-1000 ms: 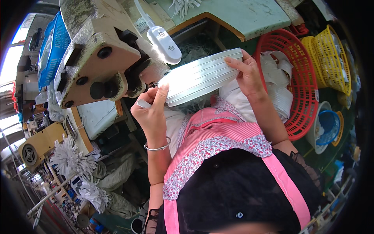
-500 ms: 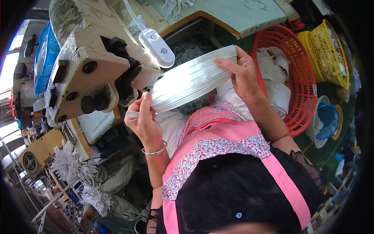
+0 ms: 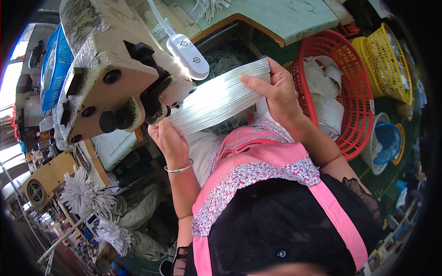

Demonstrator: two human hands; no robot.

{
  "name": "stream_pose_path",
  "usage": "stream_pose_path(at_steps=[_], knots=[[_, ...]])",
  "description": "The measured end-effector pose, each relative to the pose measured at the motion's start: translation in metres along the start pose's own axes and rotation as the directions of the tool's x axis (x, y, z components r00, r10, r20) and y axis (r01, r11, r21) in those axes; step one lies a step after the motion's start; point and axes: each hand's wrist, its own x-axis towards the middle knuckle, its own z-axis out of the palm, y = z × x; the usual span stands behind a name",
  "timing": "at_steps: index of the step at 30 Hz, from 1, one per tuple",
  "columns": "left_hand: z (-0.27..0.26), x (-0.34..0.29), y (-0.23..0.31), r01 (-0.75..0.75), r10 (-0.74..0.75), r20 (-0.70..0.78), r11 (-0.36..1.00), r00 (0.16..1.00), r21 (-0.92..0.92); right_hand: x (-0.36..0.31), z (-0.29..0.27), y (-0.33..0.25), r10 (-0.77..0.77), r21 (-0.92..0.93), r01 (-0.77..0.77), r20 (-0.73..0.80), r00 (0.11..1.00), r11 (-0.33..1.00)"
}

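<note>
White strip, ends in right grip, left grip (probably)

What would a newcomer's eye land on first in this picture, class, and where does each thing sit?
First, the bright white ribbed band in the middle, gripped at its right end by the right hand, with the left hand at its left end, partly hidden. Next, the bulky beige machine at the upper left, with a small white lamp beside it. Then the big red basket on the right, holding white strips.
</note>
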Motion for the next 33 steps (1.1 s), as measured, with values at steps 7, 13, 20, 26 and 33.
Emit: stream_pose_path(at_steps=[7, 13, 20, 26, 33], knots=[[-0.01, 0.011, 0.005, -0.189, 0.199, -0.038, 0.964, 0.979, 0.185, -0.01, 0.02, -0.002, -0.006, -0.087, 0.005, -0.005, 1.0, 0.996], [-0.022, 0.02, 0.007, -0.222, 0.236, -0.058, 0.958, 0.97, 0.183, -0.013, 0.036, 0.007, -0.018, -0.113, 0.019, 0.005, 1.0, 0.993], [-0.028, 0.029, 0.018, -0.161, 0.189, -0.166, 0.973, 0.968, 0.168, -0.019, 0.059, 0.022, -0.004, -0.082, 0.009, 0.066, 0.998, 0.997], [-0.05, 0.042, 0.019, -0.213, 0.244, -0.172, 0.96, 0.955, 0.179, -0.018, 0.07, 0.018, 0.128, 0.108, -0.146, 0.158, 0.979, 0.983], [-0.075, 0.061, 0.021, -0.177, 0.226, -0.255, 0.964, 0.94, 0.199, -0.022, 0.083, 0.031, 0.308, 0.009, -0.324, 0.289, 0.907, 0.946]])
